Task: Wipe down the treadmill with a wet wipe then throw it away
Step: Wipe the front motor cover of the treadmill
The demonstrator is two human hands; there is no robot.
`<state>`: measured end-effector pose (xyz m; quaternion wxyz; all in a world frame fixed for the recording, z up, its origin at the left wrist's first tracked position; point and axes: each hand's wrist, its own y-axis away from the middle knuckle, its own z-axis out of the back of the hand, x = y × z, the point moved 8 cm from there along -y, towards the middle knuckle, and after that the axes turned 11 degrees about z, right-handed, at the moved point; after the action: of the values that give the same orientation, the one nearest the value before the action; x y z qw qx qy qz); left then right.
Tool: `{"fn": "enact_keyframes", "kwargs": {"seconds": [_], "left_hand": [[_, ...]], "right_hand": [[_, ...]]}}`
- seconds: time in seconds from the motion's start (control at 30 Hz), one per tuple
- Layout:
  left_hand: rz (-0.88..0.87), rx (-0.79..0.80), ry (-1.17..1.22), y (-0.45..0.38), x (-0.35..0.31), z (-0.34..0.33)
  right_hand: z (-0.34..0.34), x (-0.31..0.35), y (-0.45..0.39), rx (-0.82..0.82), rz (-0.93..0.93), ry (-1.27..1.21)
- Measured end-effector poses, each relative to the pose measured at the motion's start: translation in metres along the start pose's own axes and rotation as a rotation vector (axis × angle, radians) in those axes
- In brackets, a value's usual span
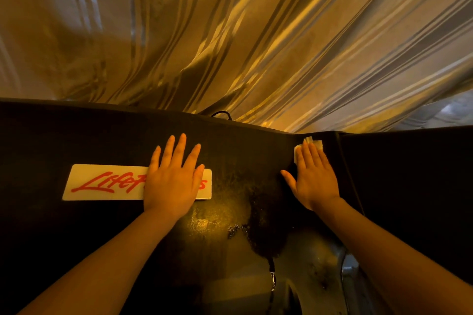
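While wet wipe (311, 145) sits flat under right hand (313, 178) near far right edge of treadmill hood (243, 151), fingers straight, together, pressing. Wipe likely thin, limp, damp: bunches easily; pinch exposed corner. Left hand (172, 181) spread flat over logo sticker (107, 183). Cable (222, 114), curtain (256, 33) behind.

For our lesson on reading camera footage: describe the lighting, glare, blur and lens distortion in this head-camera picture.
Head view: dim amber light tints everything; the black treadmill cover falls almost into shadow, with a glossy sheen below the hands; the striped curtain is smeared and bowed by the wide lens; the left hand on the logo label and the right hand on the wet wipe stay fairly sharp.
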<state>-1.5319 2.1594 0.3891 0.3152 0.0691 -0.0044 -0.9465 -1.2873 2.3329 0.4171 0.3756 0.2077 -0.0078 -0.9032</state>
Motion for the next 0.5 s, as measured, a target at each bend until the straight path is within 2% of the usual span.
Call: {"fn": "enact_keyframes", "kwargs": {"seconds": [0.23,0.37,0.5], "left_hand": [[-0.008,-0.003,-0.017,0.0,0.0,0.001],[-0.011,0.002,-0.001,0.001,-0.001,0.001],[-0.019,0.003,-0.001,0.002,0.0,0.003]], "right_hand": [[0.002,-0.006,-0.008,0.045,-0.031,0.057],[-0.011,0.006,0.008,-0.005,-0.073,-0.086],[-0.018,0.035,0.028,-0.078,-0.124,-0.338]]}}
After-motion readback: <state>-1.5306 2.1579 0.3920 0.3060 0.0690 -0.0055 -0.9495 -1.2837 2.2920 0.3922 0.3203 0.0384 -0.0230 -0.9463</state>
